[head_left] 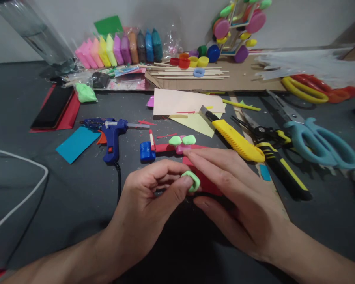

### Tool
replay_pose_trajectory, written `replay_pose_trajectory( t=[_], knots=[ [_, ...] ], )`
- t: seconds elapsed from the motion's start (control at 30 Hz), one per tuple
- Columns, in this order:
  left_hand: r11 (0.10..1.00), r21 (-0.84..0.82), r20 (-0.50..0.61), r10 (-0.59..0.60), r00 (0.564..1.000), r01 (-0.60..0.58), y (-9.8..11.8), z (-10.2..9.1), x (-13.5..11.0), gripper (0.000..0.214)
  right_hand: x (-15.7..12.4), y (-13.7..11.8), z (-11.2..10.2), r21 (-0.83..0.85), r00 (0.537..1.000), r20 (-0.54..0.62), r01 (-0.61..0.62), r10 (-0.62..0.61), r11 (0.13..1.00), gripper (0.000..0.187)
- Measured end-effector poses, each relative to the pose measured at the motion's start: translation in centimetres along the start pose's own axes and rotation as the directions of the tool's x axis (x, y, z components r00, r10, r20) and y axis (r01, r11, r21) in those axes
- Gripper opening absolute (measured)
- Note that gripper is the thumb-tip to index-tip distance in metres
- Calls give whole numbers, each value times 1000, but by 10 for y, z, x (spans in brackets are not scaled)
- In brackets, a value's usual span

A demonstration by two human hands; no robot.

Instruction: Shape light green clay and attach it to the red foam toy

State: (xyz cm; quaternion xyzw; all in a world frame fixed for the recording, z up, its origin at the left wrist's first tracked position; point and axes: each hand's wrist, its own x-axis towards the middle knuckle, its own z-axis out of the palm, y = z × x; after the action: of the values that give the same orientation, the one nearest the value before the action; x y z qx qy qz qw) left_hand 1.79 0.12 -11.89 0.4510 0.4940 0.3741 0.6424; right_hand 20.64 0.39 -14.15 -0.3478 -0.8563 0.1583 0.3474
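Observation:
Between the thumb and fingers of my left hand is a small piece of light green modelling clay, bent into a curve. My right hand is close beside it on the right, fingers stretched out and thumb apart, with nothing held. Just beyond my fingertips lies a pink clay piece topped by two flattened green clay pads, resting on red strips. Left of it stands a blue cylinder-shaped piece with a small red-and-white stick. A red sheet lies partly hidden under my right hand.
A blue glue gun lies left, near a blue card and a phone. On the right are a yellow utility knife, pliers and blue-handled scissors. Clay packets and wooden sticks line the back.

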Motion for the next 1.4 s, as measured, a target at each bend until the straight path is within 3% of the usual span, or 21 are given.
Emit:
replay_pose_trajectory(
  t=[0.2, 0.37, 0.5, 0.73, 0.87, 1.4],
  knots=[
    [986, 149, 1, 81, 997, -80, -4, 0, -3, 13, -2, -5, 5, 125, 986, -70, -142, 152, 982, 34],
    [980, 174, 64, 90, 994, -100, -8, -1, -4, 20, -5, -7, 8, 164, 964, -107, -224, 243, 961, 24],
    [992, 120, 73, 38, 997, -47, -5, 0, -2, 21, -6, -6, 6, 179, 956, -117, -247, 270, 952, 19],
    [989, -91, 139, -103, 985, 116, 1, 0, 1, 15, -2, -5, -1, 172, 983, -76, -154, 169, 973, 28],
    [979, -126, 196, -132, 972, 158, -1, -4, 2, 14, -1, -5, -3, 167, 990, -37, -130, 138, 977, 30],
    [983, -94, 214, -137, 967, 160, -3, -7, 1, 18, 0, -1, -2, 168, 996, -29, -75, 81, 983, 31]
  ],
)
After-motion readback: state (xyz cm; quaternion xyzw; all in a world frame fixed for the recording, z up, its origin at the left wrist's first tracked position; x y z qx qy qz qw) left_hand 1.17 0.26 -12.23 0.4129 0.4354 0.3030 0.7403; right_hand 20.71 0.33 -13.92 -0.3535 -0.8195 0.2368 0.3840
